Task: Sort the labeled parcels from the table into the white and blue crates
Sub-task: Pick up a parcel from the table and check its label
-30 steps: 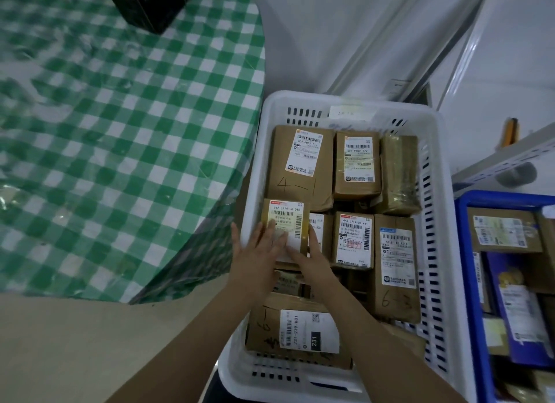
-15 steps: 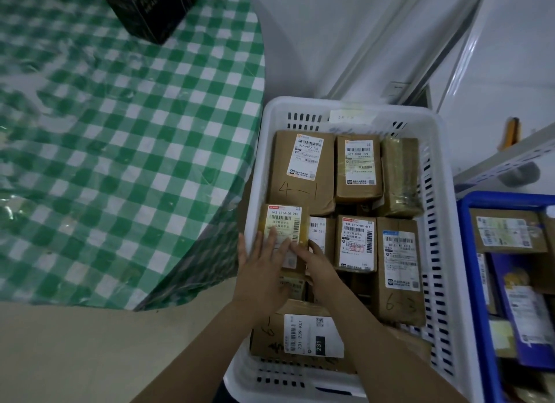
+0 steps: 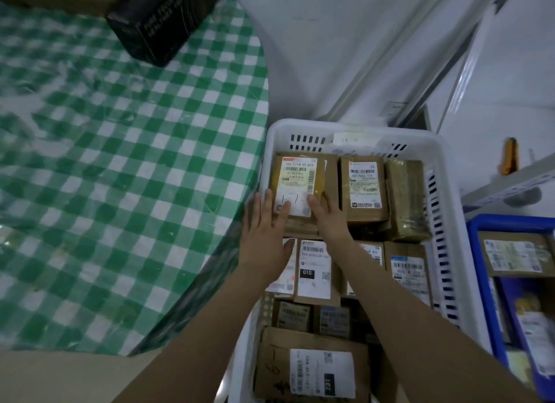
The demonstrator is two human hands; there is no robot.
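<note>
Yellow-taped parcel (image 3: 297, 183), label up, lies in the far-left corner of the white crate (image 3: 300, 127), resting on a larger brown box (image 3: 300, 228); left hand (image 3: 264, 234) and right hand (image 3: 327, 219) lay straight fingers on its near edge, one at each side of the label; neither grip is closed, the hands press and do not clasp. Step in hand, by judgement: seating the parcel; it is done well by pressing evenly with both hands so that the parcel sits level, squaring it to the crate wall, keeping the barcode uppermost, and lifting the fingers straight up so as not to drag it. Counts: two crates, the white one and the blue crate (image 3: 510, 220) at the right; eleven parcels countable in the white, others perhaps hidden beneath; at least two in the blue, its contents cut by the frame edge; on the green-checked worktop (image 3: 120, 162), one black box (image 3: 162, 21) and part of a brown item at the far corner.
</note>
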